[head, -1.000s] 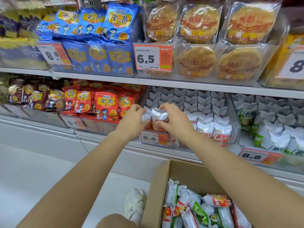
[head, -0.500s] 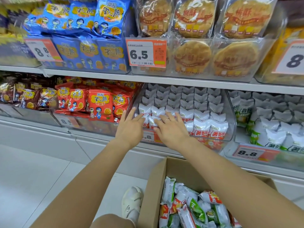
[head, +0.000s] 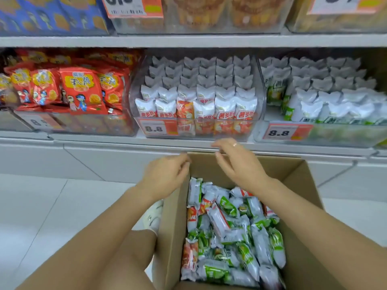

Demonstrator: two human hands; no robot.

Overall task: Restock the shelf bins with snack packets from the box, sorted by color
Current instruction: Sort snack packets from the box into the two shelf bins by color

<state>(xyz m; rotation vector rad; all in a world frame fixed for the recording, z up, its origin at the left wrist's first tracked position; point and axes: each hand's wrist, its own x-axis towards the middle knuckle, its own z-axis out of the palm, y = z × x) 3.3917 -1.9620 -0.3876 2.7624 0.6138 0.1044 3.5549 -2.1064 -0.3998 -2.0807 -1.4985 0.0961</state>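
Both hands hover empty above the far end of the box [head: 297,176]: my left hand [head: 165,178] over its 11 o'clock corner, fingers loosely curled around nothing; my right hand [head: 240,166] at 12 o'clock, fingers relaxed and slightly spread, ring showing. Neither touches a packet.

Snack packets [head: 230,233] lie jumbled in the box below my wrists, orange-red and green mixed, green the majority. On the shelf at 12 o'clock sits the orange-red bin [head: 260,114], its front row standing upright. At 2 o'clock, just beside it, the green bin [head: 356,132], front row looser.

Step in hand, as I judge it: reach down for the next packets.

How to do it well:
- Pick one colour per grab (the few orange-red ones lie mostly along the 9 o'clock side of the pile).
- Pinch each packet by its crimped end, not the belly, so the contents are not crushed.
- Stand it upright in a gap, label outward, matching the row.
- Check the print before release; both colours share a white upper half.
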